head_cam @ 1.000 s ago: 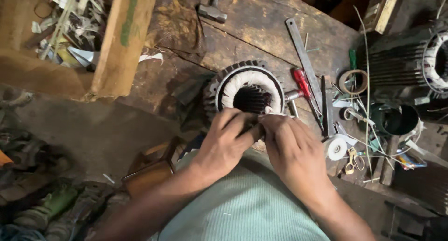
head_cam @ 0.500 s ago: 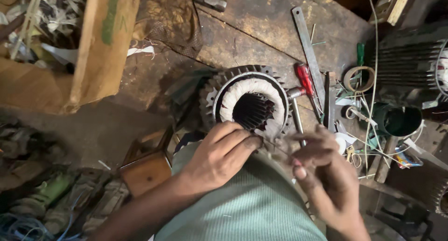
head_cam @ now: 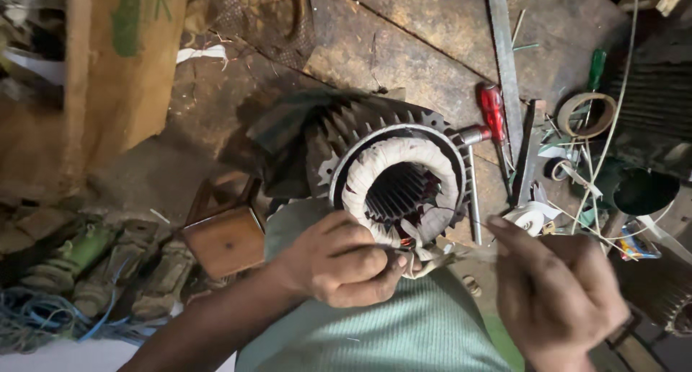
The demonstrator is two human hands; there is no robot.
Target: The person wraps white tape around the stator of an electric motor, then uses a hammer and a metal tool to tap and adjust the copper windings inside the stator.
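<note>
A finned electric motor stator point(head_cam: 393, 174) with white-taped windings lies on the dark wooden workbench point(head_cam: 404, 47), its bore facing up. My left hand point(head_cam: 339, 260) pinches the white tape and wire ends at the near rim of the winding. My right hand point(head_cam: 559, 293) is off to the right, blurred, fingers curled; a thin thread seems to run from it toward the stator, though I cannot tell for sure. My green shirt fills the bottom middle.
A red-handled screwdriver point(head_cam: 494, 112), a long metal strip point(head_cam: 504, 62), a tape roll point(head_cam: 585, 114), a green screwdriver point(head_cam: 595, 69) and loose wires lie right of the stator. A wooden crate point(head_cam: 126, 62) stands at the left, a small brown box point(head_cam: 227, 241) below.
My right hand has pulled away from the stator rim to the right and toward me. The left hand stays at the winding. The view has moved closer.
</note>
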